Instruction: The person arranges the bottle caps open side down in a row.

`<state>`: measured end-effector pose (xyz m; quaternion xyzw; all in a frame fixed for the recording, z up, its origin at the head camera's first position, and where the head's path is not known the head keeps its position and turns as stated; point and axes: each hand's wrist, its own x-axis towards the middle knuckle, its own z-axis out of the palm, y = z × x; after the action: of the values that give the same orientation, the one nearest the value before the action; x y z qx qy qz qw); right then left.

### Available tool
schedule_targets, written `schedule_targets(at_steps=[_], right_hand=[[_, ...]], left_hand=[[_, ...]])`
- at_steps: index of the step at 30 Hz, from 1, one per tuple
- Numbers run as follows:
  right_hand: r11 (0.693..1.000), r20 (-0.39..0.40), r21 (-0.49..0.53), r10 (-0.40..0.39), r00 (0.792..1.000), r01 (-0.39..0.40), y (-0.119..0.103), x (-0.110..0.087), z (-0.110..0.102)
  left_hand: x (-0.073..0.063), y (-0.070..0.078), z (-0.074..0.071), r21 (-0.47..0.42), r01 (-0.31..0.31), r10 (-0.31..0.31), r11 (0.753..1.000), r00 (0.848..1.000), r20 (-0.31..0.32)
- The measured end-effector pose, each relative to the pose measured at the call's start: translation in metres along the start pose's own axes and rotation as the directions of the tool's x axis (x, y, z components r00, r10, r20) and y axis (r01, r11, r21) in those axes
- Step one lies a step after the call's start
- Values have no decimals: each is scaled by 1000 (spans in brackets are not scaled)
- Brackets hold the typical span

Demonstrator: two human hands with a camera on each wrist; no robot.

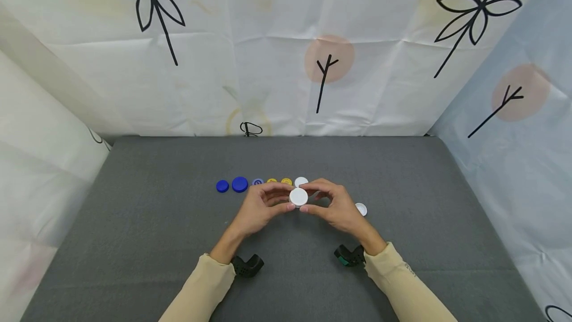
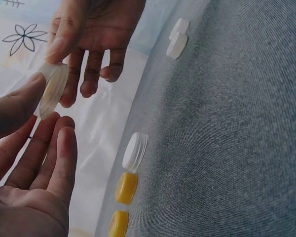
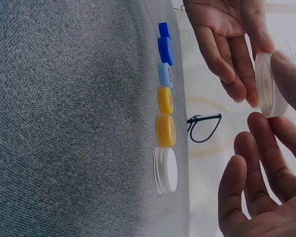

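A round white screw cap (image 1: 298, 197) is held up above the table between both hands. My left hand (image 1: 261, 207) pinches its left edge with thumb and fingertips. From the opposite side, my right hand (image 1: 337, 206) pinches the rim the same way. In the left wrist view the cap (image 2: 54, 92) is tilted on edge, with ridges along its rim. The right wrist view shows the cap (image 3: 269, 85) between the thumbs and fingers, the remaining fingers spread. Just beyond the hands, another white cap (image 1: 301, 181) lies on the table.
Left of that cap runs a row: two yellow caps (image 3: 166, 131), a light blue cap (image 3: 165, 75), a larger blue cap (image 1: 240, 184) and a smaller blue cap (image 1: 222, 186). Two small white caps (image 2: 177, 45) lie to the right on the grey cloth (image 1: 178, 242). Patterned curtains (image 1: 268, 63) enclose the table.
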<state>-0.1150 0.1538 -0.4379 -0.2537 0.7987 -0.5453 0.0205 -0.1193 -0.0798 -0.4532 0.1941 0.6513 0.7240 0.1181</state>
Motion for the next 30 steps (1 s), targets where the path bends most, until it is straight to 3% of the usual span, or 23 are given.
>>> schedule_targets(at_steps=[6, 17, 22, 26, 30], right_hand=[[998, 14, -59, 11, 1000, -10, 0, 0, -1], [985, 21, -166, 48, 999, -44, 3, 0, -9], [950, -39, -291, 111, 993, -117, 12, 3, -20], [906, -77, -369, 193, 978, -207, 20, 8, -28], [869, -86, -410, 265, 960, -276, 28, 13, -32]], left_hand=[[0, -1, 2, 93, -56, 55, 994, 998, 10], [0, -2, -1, 211, -57, 55, 976, 998, 17], [-1, -2, -7, 289, 7, -1, 957, 1000, -19], [-1, -2, -8, 334, 47, -52, 941, 999, 3], [-2, -4, -7, 332, 53, -65, 942, 998, 26]])
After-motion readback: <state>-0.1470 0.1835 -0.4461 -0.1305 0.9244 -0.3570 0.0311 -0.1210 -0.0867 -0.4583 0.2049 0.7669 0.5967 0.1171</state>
